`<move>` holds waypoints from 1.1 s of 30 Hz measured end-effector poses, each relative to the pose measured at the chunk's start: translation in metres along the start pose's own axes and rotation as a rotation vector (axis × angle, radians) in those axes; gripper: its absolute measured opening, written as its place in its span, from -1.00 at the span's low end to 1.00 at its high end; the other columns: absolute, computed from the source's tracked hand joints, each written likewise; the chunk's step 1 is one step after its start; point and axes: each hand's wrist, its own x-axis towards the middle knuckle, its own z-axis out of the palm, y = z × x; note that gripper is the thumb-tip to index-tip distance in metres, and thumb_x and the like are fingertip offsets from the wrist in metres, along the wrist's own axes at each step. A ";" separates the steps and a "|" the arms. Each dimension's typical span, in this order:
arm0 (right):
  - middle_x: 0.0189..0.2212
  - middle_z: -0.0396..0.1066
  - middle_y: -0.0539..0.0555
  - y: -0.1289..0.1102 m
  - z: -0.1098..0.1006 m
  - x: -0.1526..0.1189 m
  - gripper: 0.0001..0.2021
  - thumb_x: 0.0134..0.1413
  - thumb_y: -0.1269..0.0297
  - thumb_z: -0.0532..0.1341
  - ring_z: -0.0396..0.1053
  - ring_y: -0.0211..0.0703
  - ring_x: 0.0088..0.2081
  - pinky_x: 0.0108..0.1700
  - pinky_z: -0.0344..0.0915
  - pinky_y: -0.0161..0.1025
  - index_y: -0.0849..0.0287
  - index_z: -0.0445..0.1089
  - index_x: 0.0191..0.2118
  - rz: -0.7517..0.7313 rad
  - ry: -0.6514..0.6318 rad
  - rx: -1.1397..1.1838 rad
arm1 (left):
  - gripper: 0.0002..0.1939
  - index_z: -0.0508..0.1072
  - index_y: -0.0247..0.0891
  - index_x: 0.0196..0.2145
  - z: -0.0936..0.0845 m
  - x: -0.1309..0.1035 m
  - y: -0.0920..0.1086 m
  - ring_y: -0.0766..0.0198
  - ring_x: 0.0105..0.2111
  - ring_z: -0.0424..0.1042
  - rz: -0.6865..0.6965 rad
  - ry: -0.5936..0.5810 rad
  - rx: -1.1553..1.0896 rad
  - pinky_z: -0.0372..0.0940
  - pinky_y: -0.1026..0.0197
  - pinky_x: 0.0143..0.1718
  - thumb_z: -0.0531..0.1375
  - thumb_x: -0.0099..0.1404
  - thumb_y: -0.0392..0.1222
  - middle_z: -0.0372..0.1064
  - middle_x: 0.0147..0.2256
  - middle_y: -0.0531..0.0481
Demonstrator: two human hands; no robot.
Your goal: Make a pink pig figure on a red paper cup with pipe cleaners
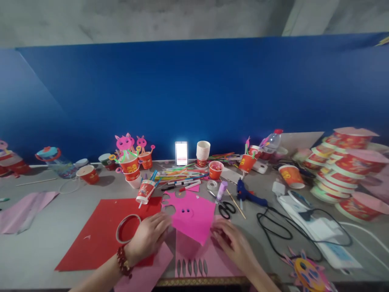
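The bright pink paper [197, 223] is in the middle, near the table's front edge, on top of a light pink sheet [217, 265]. It has two eyes [183, 211] and a curvy smile [191, 215] on it already. Bits have been cut out along its left side, but most of the paper is whole, and no shape is cut out around the face. The left hand [152, 231] is at its left edge with the fingers bent and partly closed. The right hand [232, 243] is by its right corner, half open, with curled fingers. Both are a bit blurry, so I can't tell if they hold the paper or only touch it. The light pink sheet has a row of leaf-shaped holes done. The scissors [227, 209], the glue stick [222, 190] and the blue glue gun [249, 197] lie or stand out of the hands. Farther back, pink animal faces [124, 142] are already up on a paper cup [129, 166].
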 end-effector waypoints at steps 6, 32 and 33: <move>-0.18 0.49 0.19 -0.004 -0.003 0.003 -0.76 0.29 0.23 0.06 0.47 -0.02 -0.15 -0.11 0.41 -0.19 0.14 0.45 -0.18 0.053 -0.038 0.042 | -0.85 0.41 -0.19 -0.15 -0.034 0.037 -0.027 0.22 -0.35 0.54 -0.458 0.311 -0.171 0.43 0.24 -0.32 0.07 0.38 -0.22 0.51 -0.30 -0.02; -0.23 0.51 0.16 -0.006 -0.004 0.004 -0.81 0.31 0.26 0.06 0.50 -0.05 -0.22 -0.17 0.44 -0.22 0.12 0.41 -0.19 0.089 -0.026 0.032 | -0.62 0.45 -0.17 0.01 0.010 0.036 -0.080 0.13 0.02 0.47 -0.058 0.045 0.011 0.39 0.03 0.04 -0.01 0.35 -0.41 0.50 0.00 -0.10; -0.23 0.51 0.16 -0.006 -0.004 0.005 -0.81 0.31 0.26 0.06 0.50 -0.04 -0.21 -0.16 0.44 -0.21 0.12 0.41 -0.19 0.087 -0.026 0.033 | -0.62 0.45 -0.17 0.01 0.008 0.038 -0.080 0.13 0.02 0.47 -0.080 0.053 -0.016 0.40 0.04 0.03 -0.01 0.35 -0.41 0.50 0.00 -0.10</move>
